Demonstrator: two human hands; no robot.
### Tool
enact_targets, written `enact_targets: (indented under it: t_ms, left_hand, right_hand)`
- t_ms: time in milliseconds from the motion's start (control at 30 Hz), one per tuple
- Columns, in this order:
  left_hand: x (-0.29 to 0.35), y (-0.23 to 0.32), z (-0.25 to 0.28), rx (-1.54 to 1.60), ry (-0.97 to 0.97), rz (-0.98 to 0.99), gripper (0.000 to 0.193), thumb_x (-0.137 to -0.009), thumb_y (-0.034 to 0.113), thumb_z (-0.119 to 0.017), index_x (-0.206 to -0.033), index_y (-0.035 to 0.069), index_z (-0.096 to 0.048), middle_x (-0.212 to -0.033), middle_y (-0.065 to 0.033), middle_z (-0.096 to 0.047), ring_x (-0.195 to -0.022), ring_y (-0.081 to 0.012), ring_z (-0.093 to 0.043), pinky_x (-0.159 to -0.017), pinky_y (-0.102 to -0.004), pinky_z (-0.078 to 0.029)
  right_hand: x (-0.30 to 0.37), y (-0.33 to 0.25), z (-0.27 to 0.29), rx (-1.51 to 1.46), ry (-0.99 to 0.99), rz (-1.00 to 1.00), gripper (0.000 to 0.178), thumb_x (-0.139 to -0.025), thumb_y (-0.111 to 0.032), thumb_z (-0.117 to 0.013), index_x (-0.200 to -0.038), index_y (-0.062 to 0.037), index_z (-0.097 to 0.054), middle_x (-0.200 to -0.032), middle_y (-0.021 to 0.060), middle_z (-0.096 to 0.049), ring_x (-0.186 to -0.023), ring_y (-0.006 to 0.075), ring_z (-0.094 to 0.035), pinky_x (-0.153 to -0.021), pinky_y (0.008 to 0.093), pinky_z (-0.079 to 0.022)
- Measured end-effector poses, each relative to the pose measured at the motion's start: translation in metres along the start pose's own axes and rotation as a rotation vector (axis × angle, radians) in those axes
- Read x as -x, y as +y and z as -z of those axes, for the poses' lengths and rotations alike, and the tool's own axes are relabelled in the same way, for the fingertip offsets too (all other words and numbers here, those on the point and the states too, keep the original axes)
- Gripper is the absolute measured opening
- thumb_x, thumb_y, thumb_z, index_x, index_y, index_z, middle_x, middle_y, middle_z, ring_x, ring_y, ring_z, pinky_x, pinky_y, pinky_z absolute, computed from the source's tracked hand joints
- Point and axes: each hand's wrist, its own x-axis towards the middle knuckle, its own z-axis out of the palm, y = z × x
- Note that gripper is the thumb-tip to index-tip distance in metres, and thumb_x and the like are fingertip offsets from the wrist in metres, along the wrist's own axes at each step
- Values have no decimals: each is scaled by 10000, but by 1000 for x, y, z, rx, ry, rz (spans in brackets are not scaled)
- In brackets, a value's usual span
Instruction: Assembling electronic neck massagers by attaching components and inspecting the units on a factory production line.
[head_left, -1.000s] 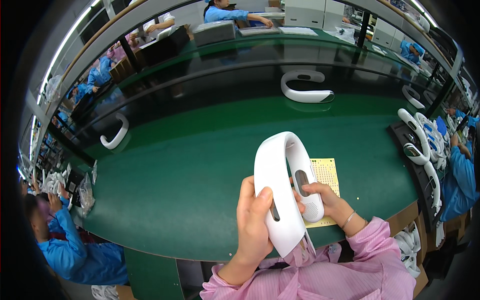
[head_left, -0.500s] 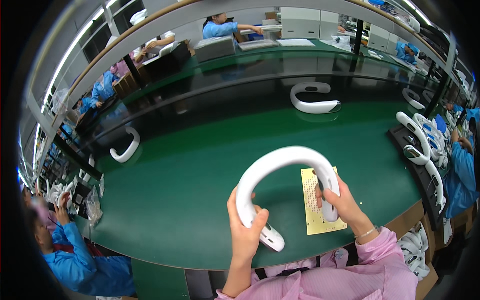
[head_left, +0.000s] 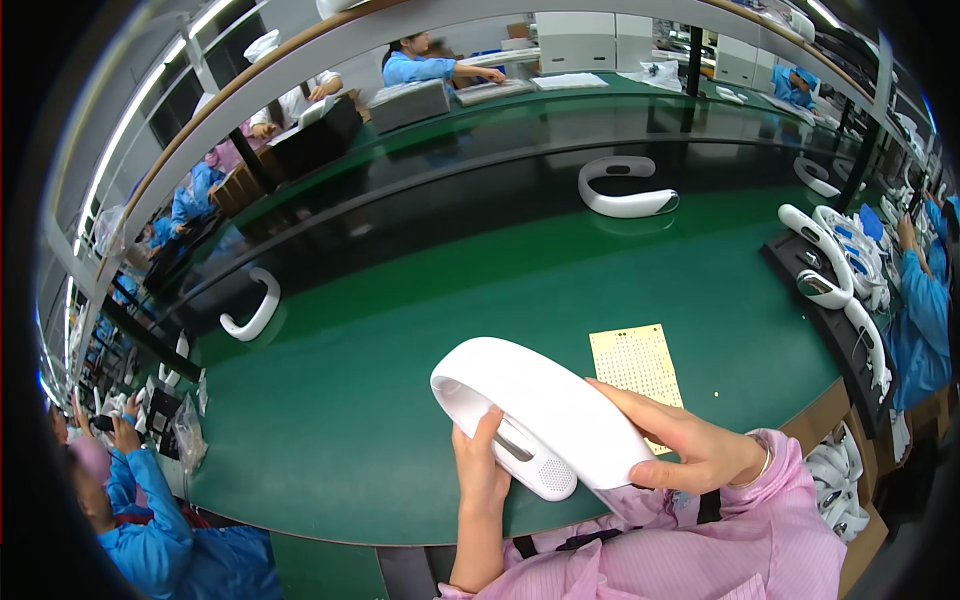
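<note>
The white curved band point(head_left: 560, 400) is in both hands above the near edge of the worktop point(head_left: 350, 430): the left hand point(head_left: 482, 472) has its grip clamped on the dotted arm, the right hand point(head_left: 692, 440) on the other. It looks light, stiff and rather slippery, so the broad arms (clear of the dots) seem the safest hold. One yellow sheet point(head_left: 632, 366) lies nearby; there's one left band point(head_left: 270, 300), one back band point(head_left: 632, 206), and one black tray point(head_left: 785, 262) whose overlapping load defies counting.

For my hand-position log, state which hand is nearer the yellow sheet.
Right. The right hand overlaps the lower part of the yellow sheet in view; the left hand is farther off, to its lower left.
</note>
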Motion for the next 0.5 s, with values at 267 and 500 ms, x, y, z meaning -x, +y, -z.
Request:
enact_targets:
  t_ms: [267,500]
  left_hand:
    - [-10,-23,17,72,-125,283,450,-891,118,-539,-1275,-19,-348,-1164,-155,-524,-1031,-239,-582,-837,-342,-522]
    - [21,20,2,-114,-451,290,788,-913,547,-397,-1468,104,-55,-1438,-158,-251,-975,-302,-609,-630,-326,-569]
  right_hand:
    - [-11,-16,-3,148,37,61,639,-860,-73,-521,-1407,70,-225,-1248,231,-409,-1115,309,-465,-937,347,-385]
    - [-33,6,22,725,386,451,568,-623,-190,-780,-1154,-124,-593,-1163,159,-473,-1074,325,-454,-927,462,-379]
